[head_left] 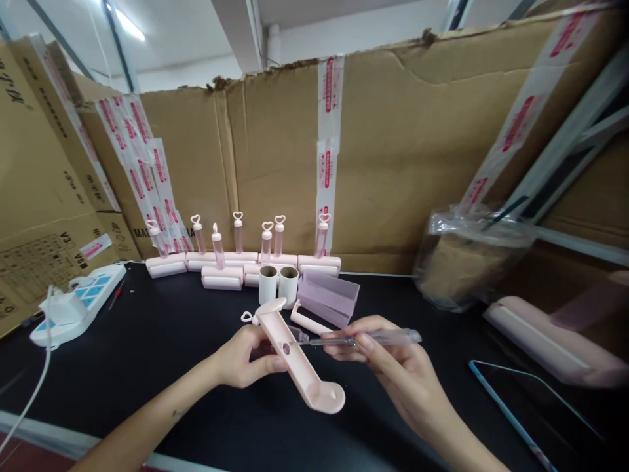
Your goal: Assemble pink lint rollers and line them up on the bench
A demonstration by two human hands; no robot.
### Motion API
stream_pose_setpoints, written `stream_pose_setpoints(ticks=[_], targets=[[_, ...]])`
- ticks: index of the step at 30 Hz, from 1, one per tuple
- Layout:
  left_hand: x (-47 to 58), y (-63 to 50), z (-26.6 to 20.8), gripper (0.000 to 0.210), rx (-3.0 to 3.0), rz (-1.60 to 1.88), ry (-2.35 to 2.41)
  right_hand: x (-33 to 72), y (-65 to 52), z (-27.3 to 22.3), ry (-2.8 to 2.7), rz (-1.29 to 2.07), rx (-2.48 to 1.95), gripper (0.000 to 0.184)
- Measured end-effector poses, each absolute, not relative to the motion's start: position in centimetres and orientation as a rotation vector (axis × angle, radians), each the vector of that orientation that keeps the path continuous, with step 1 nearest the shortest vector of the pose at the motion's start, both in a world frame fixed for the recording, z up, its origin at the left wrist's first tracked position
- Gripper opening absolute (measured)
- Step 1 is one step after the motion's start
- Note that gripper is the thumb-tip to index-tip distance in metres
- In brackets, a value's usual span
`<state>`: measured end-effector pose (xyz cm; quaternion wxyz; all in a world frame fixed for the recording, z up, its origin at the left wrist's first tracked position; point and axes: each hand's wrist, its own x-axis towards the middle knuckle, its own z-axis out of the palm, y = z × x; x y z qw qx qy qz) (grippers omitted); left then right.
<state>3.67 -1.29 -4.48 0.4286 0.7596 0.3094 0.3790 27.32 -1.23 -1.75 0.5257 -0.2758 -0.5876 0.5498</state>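
Note:
My left hand (240, 357) grips a pink trough-shaped plastic casing (301, 368), tilted with its open side up. A small heart-topped handle tip (247, 316) shows behind it. My right hand (388, 357) holds a screwdriver (400, 337) with a clear handle. Its thin shaft points left into the casing, near a dark round hole (286, 349) in the floor; whether it touches is unclear. Just beyond lie a narrow pink strip (308, 320), translucent purple plates (330, 298) and two white rolls (268, 286).
Several pink roller units (222, 278) with heart-topped clear handles stand along the cardboard wall (383, 164). A power strip (81, 308) is at left. To the right are a bagged drink cup (462, 262), a pink roller unit (545, 341) and a phone (535, 413).

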Motion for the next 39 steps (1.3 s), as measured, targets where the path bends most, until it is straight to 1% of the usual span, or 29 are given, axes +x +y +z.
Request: stream_pose_setpoints(ticks=[8, 16, 21, 26, 31, 35, 37, 39], targets=[[4.0, -1.4, -4.2, 0.04, 1.748, 0.919, 0.706, 27.3, -1.3, -1.2, -1.395, 1.388, -0.649, 0.019], [4.1, -1.6, -3.7, 0.046, 1.701, 0.876, 0.701, 27.5, -1.2, -1.6, -1.417, 1.404, -0.634, 0.014], [3.9, -1.3, -3.9, 0.046, 1.695, 0.858, 0.681, 27.9, -1.0, -2.0, -1.503, 1.356, -0.61, 0.009], [3.9, -1.1, -4.6, 0.043, 1.71, 0.861, 0.72, 27.4, -1.5, -1.9, -1.416, 1.35, -0.662, 0.013], [4.4, -1.5, -4.2, 0.042, 1.798, 0.818, 0.713, 26.2, -2.3, -2.2, -1.393, 1.398, -0.672, 0.017], [4.4, -1.5, -3.6, 0.039, 1.858, 0.876, 0.751, 26.6, -1.9, -2.4, -1.412, 1.269, -0.651, 0.015], [4.1, -1.4, -3.4, 0.039, 1.918, 0.901, 0.846, 27.4, -1.3, -2.0, -1.4, 1.106, -0.633, 0.014], [3.6, -1.2, -3.1, 0.039, 1.991, 0.9, 0.996, 28.4, -0.9, -1.3, -1.352, 0.866, -0.606, 0.021]])
